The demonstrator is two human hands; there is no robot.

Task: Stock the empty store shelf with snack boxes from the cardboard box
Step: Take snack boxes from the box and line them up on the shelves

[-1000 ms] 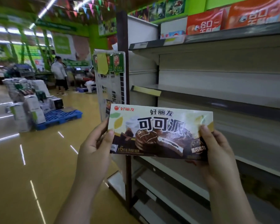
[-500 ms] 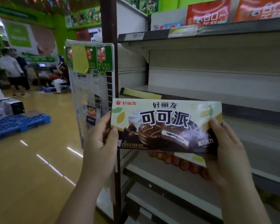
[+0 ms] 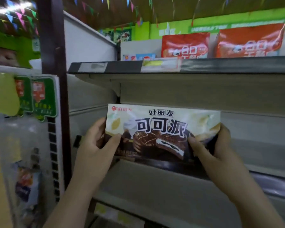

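Observation:
A long snack box (image 3: pixel 161 130) with a chocolate pie picture and black Chinese letters stands upright, front towards me, at the left end of the bare middle shelf (image 3: pixel 253 171). My left hand (image 3: pixel 97 145) grips its left end, thumb on the front. My right hand (image 3: pixel 209 145) grips its right end the same way. Whether the box's bottom edge touches the shelf board I cannot tell. The cardboard box is out of view.
The shelf above (image 3: pixel 204 65) carries red snack boxes (image 3: pixel 186 45). A dark upright post (image 3: pixel 51 63) and a hanging rack of packets (image 3: pixel 25 145) stand at the left. More grey shelves (image 3: pixel 155 195) lie below.
Both hands have carried the box up and inward from in front of the shelving to the middle shelf's left end. My view has swung from the aisle towards the shelves.

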